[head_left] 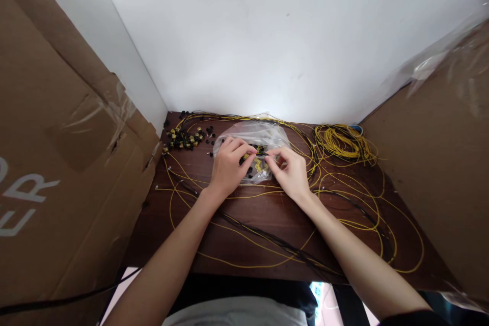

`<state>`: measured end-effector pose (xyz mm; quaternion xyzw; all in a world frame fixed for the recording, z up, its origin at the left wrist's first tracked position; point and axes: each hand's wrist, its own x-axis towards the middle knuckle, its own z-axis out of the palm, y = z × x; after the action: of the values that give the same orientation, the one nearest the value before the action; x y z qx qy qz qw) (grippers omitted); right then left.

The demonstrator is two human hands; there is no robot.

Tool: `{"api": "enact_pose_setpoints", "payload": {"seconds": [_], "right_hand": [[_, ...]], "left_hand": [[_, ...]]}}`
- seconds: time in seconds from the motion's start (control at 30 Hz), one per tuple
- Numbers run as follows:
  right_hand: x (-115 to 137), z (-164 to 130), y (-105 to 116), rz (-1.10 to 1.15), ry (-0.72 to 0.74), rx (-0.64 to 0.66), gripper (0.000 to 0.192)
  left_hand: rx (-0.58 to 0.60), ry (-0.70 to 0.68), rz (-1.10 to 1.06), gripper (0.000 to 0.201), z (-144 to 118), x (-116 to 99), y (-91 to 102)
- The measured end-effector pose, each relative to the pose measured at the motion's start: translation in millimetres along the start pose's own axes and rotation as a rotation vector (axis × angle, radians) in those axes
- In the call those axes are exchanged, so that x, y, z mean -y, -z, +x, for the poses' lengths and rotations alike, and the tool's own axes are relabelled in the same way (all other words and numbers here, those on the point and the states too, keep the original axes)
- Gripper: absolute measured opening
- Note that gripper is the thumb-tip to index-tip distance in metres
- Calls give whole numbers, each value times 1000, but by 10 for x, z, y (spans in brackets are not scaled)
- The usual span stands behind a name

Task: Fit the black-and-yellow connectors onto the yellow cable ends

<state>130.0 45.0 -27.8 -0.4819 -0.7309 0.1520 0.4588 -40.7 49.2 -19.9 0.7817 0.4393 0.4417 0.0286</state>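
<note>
While both forearms reach forward over the dark brown tabletop (267, 209), the left hand (228, 163) and the right hand (292, 169) meet near its middle, with a narrow gap between their fingertips. The left hand pinches one end of a thin dark piece (261, 153) between thumb and fingers, and the right hand pinches the other end in the same way. The piece lies across the gap, above a clear plastic bag (263, 132); it is too small to tell exactly what it is. Small black and yellow parts (259, 164) show in the bag just below the fingers.

To the left of the bag, near the back corner, sits a loose pile of black and yellow pieces (185, 138), with a few black bits (210, 131) scattered between pile and bag. On the right, a coil of yellow wire (342, 143) rests close to a cardboard panel (439, 137). More yellow and black wires run along the back edge and loop around the right side, and a black cable bundle (263, 234) crosses the front at a slant, passing between the forearms. Another cardboard panel (57, 137) stands on the left, and a white wall (267, 35) rises behind.
</note>
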Motion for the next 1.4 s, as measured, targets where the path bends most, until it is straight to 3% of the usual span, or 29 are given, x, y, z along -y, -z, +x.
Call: {"api": "enact_pose_setpoints", "payload": {"seconds": [0.73,1.0,1.23,1.4], "right_hand": [[20,-13,3,1,16,63,11],[2,-5,8,-16,-10,0,11],[30,-7,7,0,13,56,12],[11,5,16,-13,2,-1,12]], "left_hand": [[28,0,-8,10,-15,-4,-16],[4,7,-4,9,2,2,5],[32,7,-14,10,-17,7,-16],[14,10,-16,9,-6,5,0]]}}
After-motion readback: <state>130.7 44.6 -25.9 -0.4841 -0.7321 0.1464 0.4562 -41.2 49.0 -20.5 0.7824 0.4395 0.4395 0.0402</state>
